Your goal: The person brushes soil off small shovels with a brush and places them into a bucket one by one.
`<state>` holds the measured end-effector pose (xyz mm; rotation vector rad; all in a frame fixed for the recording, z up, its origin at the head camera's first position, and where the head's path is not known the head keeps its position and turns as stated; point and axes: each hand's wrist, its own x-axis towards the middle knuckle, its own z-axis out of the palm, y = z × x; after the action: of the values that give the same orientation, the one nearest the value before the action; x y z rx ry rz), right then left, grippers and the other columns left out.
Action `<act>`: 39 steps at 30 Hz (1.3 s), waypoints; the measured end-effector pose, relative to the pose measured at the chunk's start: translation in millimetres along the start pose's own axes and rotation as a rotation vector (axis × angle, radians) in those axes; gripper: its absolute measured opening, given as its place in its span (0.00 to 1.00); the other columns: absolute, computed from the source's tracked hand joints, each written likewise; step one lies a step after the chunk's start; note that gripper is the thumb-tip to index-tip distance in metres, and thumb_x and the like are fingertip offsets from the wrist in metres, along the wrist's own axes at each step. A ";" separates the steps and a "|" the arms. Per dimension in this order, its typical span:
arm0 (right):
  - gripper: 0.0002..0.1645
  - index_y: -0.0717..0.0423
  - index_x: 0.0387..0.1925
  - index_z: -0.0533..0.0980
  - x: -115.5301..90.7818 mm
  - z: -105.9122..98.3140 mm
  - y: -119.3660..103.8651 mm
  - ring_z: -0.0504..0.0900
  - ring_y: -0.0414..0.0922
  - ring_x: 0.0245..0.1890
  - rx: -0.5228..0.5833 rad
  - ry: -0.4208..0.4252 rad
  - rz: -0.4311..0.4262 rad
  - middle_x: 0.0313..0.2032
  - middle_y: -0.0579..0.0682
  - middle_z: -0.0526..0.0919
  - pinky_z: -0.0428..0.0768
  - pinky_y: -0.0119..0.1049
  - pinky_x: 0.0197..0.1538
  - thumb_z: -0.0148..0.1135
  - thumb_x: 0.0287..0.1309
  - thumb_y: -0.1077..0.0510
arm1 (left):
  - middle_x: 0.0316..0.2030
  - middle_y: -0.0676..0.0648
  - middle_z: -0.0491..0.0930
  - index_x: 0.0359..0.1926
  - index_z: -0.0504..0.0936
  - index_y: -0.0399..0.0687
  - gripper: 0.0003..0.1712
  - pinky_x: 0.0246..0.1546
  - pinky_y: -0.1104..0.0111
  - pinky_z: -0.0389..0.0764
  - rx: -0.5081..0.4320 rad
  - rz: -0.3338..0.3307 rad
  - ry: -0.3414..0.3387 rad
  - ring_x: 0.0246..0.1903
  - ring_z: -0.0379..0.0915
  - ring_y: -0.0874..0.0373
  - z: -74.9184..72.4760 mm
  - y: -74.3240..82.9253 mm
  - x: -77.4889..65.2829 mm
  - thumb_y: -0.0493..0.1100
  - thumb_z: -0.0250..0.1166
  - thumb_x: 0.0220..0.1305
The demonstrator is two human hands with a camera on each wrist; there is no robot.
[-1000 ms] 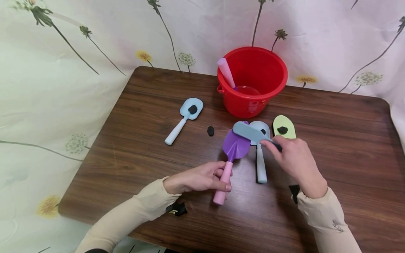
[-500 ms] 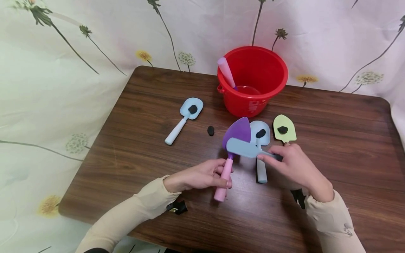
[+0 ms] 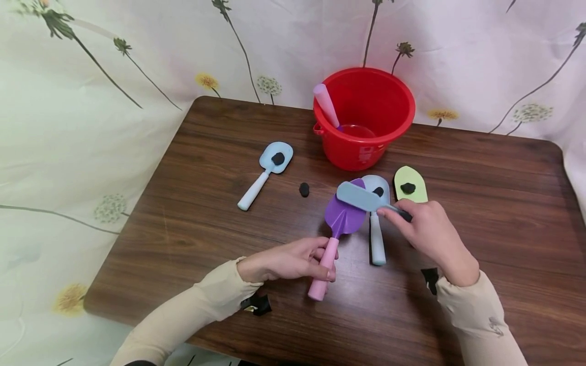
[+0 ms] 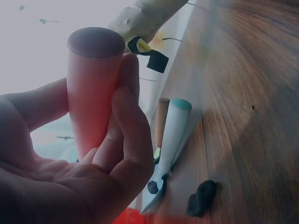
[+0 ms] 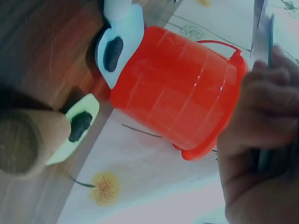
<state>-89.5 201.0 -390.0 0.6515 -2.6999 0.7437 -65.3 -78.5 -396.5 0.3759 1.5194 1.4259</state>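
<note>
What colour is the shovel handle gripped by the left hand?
Pink; the handle shows best in the head view.

Purple shovel [image 3: 343, 218], pink handle [image 3: 322, 277]; grey-blue spatula [image 3: 359, 197]; red bucket [image 3: 354, 154]; pale-blue scoops [image 3: 286, 151], green trowel [image 3: 411, 176], black lumps [image 3: 304, 190]; brown-grained table [image 3: 206, 152]; white flowered cloth [image 3: 146, 61]

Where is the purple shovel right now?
In the head view, the purple shovel is just right of centre, held in the left hand, partly hidden by the blue spatula in the right hand.
</note>
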 end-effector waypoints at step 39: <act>0.29 0.57 0.21 0.78 -1.8 6.5 2.2 0.60 0.36 0.12 -0.001 0.207 -0.015 0.09 0.43 0.67 0.62 0.31 0.18 0.57 0.63 0.38 | 0.35 0.47 0.83 0.52 0.65 0.28 0.24 0.38 0.71 0.81 0.040 0.003 0.016 0.35 0.82 0.58 -3.8 -2.9 0.2 0.32 0.65 0.58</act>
<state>-89.8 199.8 -397.0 0.5599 -2.5046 0.7607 -67.3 -81.2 -399.9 0.3926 1.5629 1.4055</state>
